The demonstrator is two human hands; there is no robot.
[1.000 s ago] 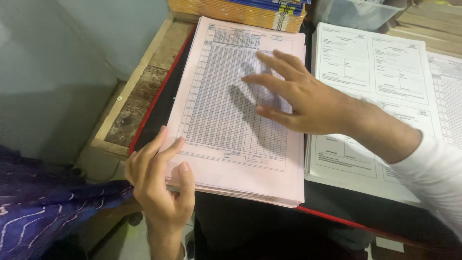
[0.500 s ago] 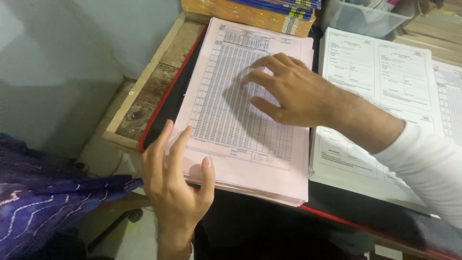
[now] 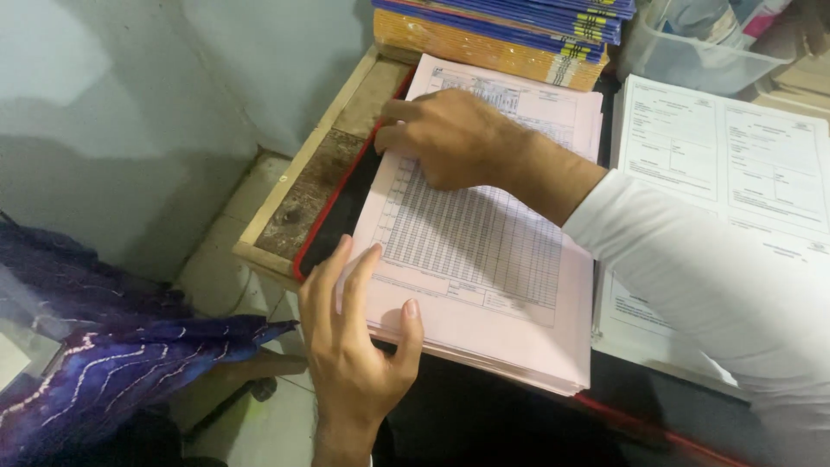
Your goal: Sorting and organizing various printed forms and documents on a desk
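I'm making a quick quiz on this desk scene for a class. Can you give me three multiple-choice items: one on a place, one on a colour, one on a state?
1. Where does the right hand rest?
A. On the upper left part of the pink form stack
B. On the clear plastic bin
C. On the floor

2. What colour is the paper of the form stack to the right?
A. Green
B. White
C. Black

3. How does the left hand stand?
A. Closed in a fist in the air
B. Holding a pen
C. Open, fingers spread at the pink stack's near left corner

Answers:
1. A, the hand lies by the stack's top left edge.
2. B, those sheets are white beside the pink ones.
3. C, the thumb and fingers lie flat on the corner, with nothing held.
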